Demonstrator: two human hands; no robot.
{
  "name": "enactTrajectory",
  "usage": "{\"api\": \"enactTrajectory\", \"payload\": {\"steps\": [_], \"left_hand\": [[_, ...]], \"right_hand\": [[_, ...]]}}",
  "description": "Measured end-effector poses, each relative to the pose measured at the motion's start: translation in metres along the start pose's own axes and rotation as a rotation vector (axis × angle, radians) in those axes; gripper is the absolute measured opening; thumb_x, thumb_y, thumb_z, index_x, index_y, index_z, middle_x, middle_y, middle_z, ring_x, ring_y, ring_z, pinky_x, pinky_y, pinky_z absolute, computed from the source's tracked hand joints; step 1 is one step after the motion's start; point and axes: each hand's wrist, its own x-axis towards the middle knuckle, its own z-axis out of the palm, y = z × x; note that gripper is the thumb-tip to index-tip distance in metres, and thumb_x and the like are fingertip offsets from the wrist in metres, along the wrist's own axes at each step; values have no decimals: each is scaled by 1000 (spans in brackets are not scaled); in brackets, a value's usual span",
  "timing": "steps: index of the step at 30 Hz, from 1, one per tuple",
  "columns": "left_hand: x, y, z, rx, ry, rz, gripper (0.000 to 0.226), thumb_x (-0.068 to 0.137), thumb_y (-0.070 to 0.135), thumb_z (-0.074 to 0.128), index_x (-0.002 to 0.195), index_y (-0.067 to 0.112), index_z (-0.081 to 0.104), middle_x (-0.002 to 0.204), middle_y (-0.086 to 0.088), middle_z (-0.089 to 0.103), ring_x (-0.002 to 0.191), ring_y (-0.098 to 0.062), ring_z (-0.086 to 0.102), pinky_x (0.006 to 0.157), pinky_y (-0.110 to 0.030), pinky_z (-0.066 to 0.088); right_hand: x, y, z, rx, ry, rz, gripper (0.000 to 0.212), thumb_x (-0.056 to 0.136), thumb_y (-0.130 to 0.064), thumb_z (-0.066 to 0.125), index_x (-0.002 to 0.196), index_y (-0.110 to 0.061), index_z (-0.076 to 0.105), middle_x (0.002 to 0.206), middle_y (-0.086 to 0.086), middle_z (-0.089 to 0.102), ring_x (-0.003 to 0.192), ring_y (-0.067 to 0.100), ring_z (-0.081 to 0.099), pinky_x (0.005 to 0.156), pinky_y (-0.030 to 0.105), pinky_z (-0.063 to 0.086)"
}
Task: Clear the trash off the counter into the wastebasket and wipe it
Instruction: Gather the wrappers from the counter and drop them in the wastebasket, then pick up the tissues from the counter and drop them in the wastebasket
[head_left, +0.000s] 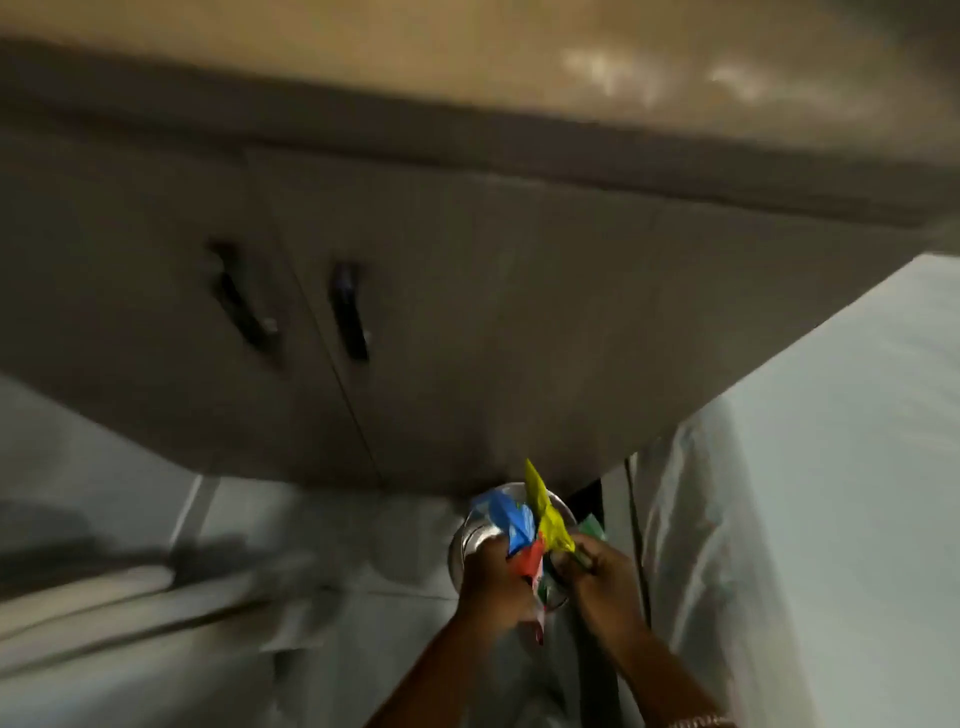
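Note:
The view is blurred. A round shiny metal wastebasket stands on the floor below the cabinet. Over its mouth my left hand grips a bunch of blue and red wrappers. My right hand holds a yellow wrapper that sticks up beside them. A green scrap shows just behind the right hand. The brown counter runs across the top of the view.
Grey cabinet doors with two dark handles hang under the counter edge. A large white appliance or covered surface fills the right side. A dark cable runs down beside it. Pale floor lies at the left.

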Motion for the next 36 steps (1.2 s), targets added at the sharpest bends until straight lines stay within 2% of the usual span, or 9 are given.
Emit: {"api": "enactTrajectory", "payload": {"steps": [2,7,10,13,18,21,28,32,36], "left_hand": [[43,-37,24,-24,23,-124,34,90,39,59,104,8,67,100,-13,72,100,-31,67,77,-25,47],[97,-105,40,-248,-151,-228,41,79,16,75,117,14,61,115,-15,71,98,-26,70,93,-46,56],[79,-103,20,-206,-233,-210,66,67,13,79,129,11,55,119,-12,69,94,-18,68,86,-34,56],[37,-57,-11,17,-160,-159,55,59,24,65,113,16,62,118,-11,69,110,-29,65,97,-40,53],[-70,69,-73,-15,-1,85,40,74,-10,59,108,9,68,109,-15,72,105,-30,67,94,-38,53],[-136,167,-123,-73,-12,307,38,82,-8,56,104,22,65,103,-7,71,94,-19,66,85,-26,54],[-170,360,-216,-1,170,822,29,82,4,62,102,24,64,103,7,67,95,-4,63,78,-8,50],[-106,431,-256,207,466,782,42,77,5,62,119,12,61,120,-9,65,113,-26,57,97,-32,45],[-30,475,-274,618,418,587,73,74,45,72,140,39,41,151,-4,42,137,-32,37,112,-46,32]], "right_hand": [[43,56,14,-66,-64,56,21,82,2,67,82,-18,74,80,10,72,78,24,64,75,37,54],[88,126,32,-149,-81,59,46,73,15,68,111,-10,67,111,15,70,104,29,64,96,42,50],[76,114,18,-246,-111,108,51,78,12,65,124,-9,58,122,9,61,97,-4,62,95,18,47],[45,63,3,-272,-72,157,44,83,11,56,120,-13,61,102,-6,61,78,-33,49,75,-4,41],[-54,-97,-18,-139,17,-70,26,81,12,63,91,-10,70,92,14,74,89,28,68,83,31,52],[-108,-212,-37,-109,-2,-282,32,82,4,67,91,-26,71,91,0,77,90,20,72,78,21,57],[-95,-424,-65,-134,154,-786,11,83,-10,70,91,-17,72,81,-1,73,73,15,70,68,28,58],[-5,-502,-57,-390,227,-750,28,77,-8,68,104,-15,68,102,9,72,83,22,66,80,30,51],[81,-532,-46,-684,84,-658,61,75,-12,72,132,-16,53,137,15,52,129,28,45,105,27,34]]}}
